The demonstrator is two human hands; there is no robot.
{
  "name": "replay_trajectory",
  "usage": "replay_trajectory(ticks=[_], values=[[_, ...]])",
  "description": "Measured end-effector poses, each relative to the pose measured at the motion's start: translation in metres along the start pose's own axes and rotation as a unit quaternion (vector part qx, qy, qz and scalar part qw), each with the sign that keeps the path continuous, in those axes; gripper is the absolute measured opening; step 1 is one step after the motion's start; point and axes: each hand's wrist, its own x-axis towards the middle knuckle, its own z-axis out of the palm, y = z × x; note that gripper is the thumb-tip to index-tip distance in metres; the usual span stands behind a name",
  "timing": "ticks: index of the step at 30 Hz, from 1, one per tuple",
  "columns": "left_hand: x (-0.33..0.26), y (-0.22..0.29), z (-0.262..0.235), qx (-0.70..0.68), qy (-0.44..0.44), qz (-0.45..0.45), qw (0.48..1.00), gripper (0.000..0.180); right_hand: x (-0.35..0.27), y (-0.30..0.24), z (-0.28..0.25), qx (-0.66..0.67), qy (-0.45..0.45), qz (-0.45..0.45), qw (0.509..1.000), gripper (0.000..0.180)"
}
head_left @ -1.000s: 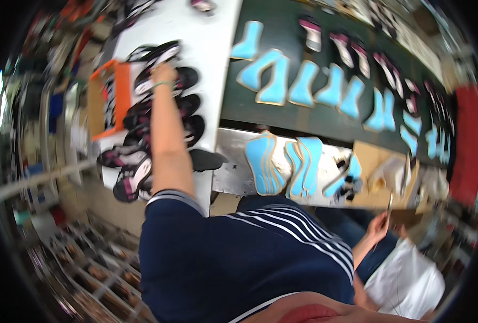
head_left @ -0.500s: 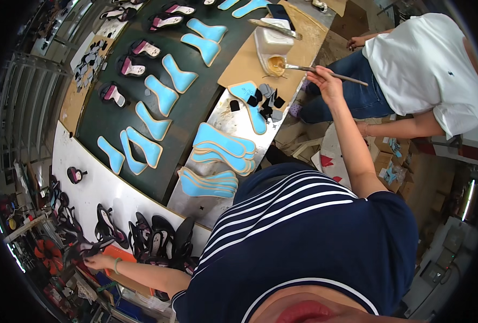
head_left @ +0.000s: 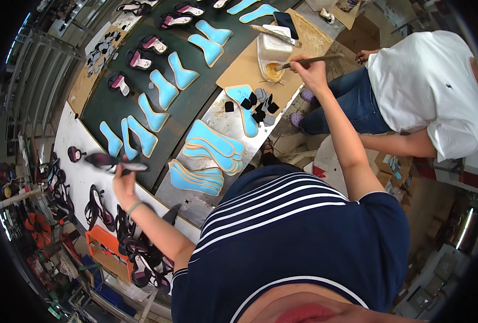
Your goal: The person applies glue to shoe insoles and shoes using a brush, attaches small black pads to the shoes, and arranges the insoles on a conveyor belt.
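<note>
Left hand (head_left: 124, 185) pinches one dark sandal (head_left: 103, 161), motion-blurred; since the prior view it has come from near the orange box (head_left: 96, 234) to where white table (head_left: 77, 175) meets green surface (head_left: 101, 111). Judged: that piece is now separated from the sandal cluster (head_left: 124, 230). Right hand (head_left: 310, 74) pinches a brush (head_left: 325, 59), tip at the amber paste (head_left: 273, 74).

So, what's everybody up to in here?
A person is handling footwear at a workbench with both hands. The left hand holds a dark sandal, blurred in the picture, while the right hand grips a brush with its tip at a pot of amber paste. Stacks of blue sole-shaped pieces lie close by, and more pieces and sandals sit on the dark green surface. Someone in a white shirt is nearby on the right.
</note>
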Motion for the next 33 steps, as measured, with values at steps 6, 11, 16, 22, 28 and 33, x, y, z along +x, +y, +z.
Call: replay_trajectory(ticks=[6,11,16,22,28,33], values=[[-0.017,-0.104,0.111,-0.111,-0.121,-0.009,0.986,0.042,-0.006,0.031,-0.014,0.0,-0.043,0.043,0.998,0.013],[-0.015,-0.137,0.154,-0.164,-0.234,-0.039,0.957,0.088,-0.009,-0.002,-0.027,0.436,-0.044,0.187,0.879,0.016],[-0.01,-0.151,0.187,-0.119,-0.265,0.02,0.957,0.064,-0.015,0.032,-0.039,0.36,0.032,0.231,0.903,0.016],[-0.033,-0.147,0.241,-0.051,-0.223,0.106,0.968,0.063,-0.035,-0.118,0.001,0.469,-0.185,0.023,0.863,0.021],[-0.053,-0.145,0.284,-0.062,-0.192,0.155,0.967,0.065,-0.041,-0.182,0.086,0.278,-0.224,-0.149,0.922,0.019],[-0.066,-0.143,0.295,-0.093,-0.208,0.151,0.962,0.067,-0.031,-0.177,0.137,0.155,-0.115,-0.282,0.94,0.017]])
